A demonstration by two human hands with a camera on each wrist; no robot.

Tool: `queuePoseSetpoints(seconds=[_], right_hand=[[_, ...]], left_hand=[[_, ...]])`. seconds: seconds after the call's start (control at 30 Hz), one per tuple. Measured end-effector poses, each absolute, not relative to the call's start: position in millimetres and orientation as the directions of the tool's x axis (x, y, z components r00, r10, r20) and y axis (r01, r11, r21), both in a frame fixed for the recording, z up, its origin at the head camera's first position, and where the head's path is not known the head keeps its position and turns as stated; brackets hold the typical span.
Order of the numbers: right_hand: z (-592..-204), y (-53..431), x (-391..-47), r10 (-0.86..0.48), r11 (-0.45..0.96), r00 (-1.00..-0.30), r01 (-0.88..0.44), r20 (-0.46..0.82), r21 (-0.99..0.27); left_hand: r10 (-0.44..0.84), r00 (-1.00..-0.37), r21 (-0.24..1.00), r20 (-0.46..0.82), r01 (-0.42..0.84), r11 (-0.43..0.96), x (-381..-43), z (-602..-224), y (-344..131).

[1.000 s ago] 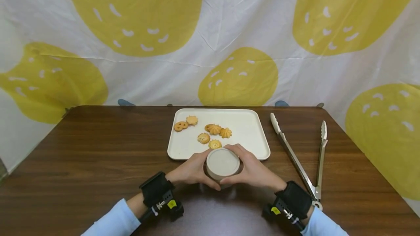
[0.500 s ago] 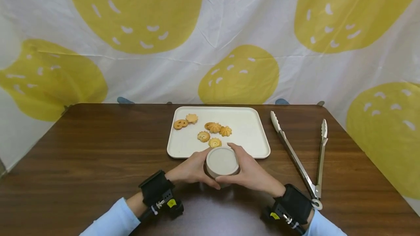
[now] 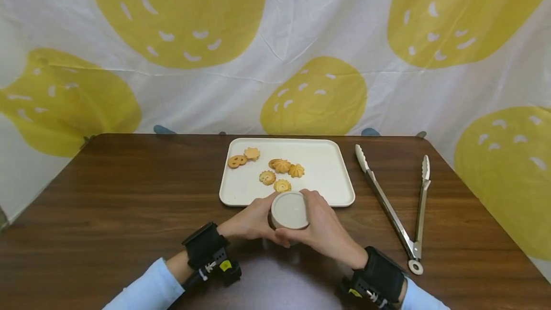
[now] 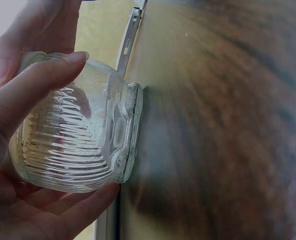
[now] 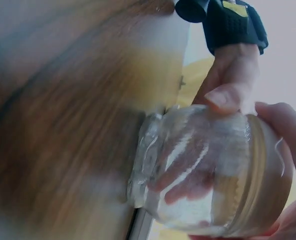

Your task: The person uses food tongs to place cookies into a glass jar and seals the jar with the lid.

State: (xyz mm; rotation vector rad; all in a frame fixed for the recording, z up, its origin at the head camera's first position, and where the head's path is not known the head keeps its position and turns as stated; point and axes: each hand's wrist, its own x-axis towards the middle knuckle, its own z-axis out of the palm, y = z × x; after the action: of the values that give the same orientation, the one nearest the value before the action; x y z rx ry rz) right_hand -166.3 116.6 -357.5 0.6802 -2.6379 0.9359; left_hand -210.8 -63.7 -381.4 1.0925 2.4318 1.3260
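A clear glass jar (image 4: 83,125) with ribbed sides and a pale lid (image 3: 290,209) stands upright on the table in front of the tray. My left hand (image 3: 256,219) grips the jar's glass body from the left, its thumb across the near side. From the right, my right hand (image 3: 320,226) holds the lid, thumb in front and fingers at the back. In the right wrist view the thumb (image 5: 282,120) lies on the lid's edge, and no contents are visible through the glass (image 5: 192,165).
Behind the jar lies a white tray (image 3: 327,176) bearing several cookies (image 3: 281,165) on its left and middle. Metal tongs (image 3: 389,209) with pale tips lie spread on the table's right. A lemon-print cloth (image 3: 193,94) hangs behind the table (image 3: 129,195).
My right hand has turned clockwise around the lid, as seen from above: its thumb has slid left and its wrist has shifted left and nearer. My left hand and the jar have stayed put.
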Motion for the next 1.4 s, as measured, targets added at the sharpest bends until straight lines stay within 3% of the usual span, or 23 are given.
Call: queuePoseSetpoints(seconds=[0.37, 0.7, 0.83, 1.07, 1.2, 1.4], right_hand=[[-358.0, 134.7, -183.2, -0.503, 0.531, -0.805, -0.574, 0.314, -0.623], [-359.0, 146.6, -199.4, -0.625, 0.412, -0.765, -0.493, 0.155, -0.766], [-358.8, 142.9, -192.9, -0.584, 0.462, -0.792, -0.504, 0.178, -0.730], [-356.1, 121.6, -169.2, -0.363, 0.684, -0.888, -0.460, 0.284, -0.566], [-357.1, 114.4, -163.4, -0.309, 0.722, -0.890, -0.450, 0.336, -0.526], [-357.7, 114.5, -164.1, -0.336, 0.690, -0.872, -0.484, 0.355, -0.537]], left_hand=[[0.679, -0.709, 0.795, 0.191, 0.517, 0.316, -209.9, -382.0, -62.8], [0.685, -0.705, 0.803, 0.186, 0.511, 0.308, -209.4, -381.8, -61.5], [0.689, -0.701, 0.804, 0.185, 0.511, 0.304, -209.0, -380.9, -61.6], [0.693, -0.684, 0.772, 0.229, 0.561, 0.299, -209.9, -381.4, -63.6], [0.687, -0.693, 0.777, 0.220, 0.550, 0.306, -210.2, -381.2, -62.8], [0.676, -0.717, 0.803, 0.174, 0.501, 0.324, -209.4, -380.5, -62.3]])
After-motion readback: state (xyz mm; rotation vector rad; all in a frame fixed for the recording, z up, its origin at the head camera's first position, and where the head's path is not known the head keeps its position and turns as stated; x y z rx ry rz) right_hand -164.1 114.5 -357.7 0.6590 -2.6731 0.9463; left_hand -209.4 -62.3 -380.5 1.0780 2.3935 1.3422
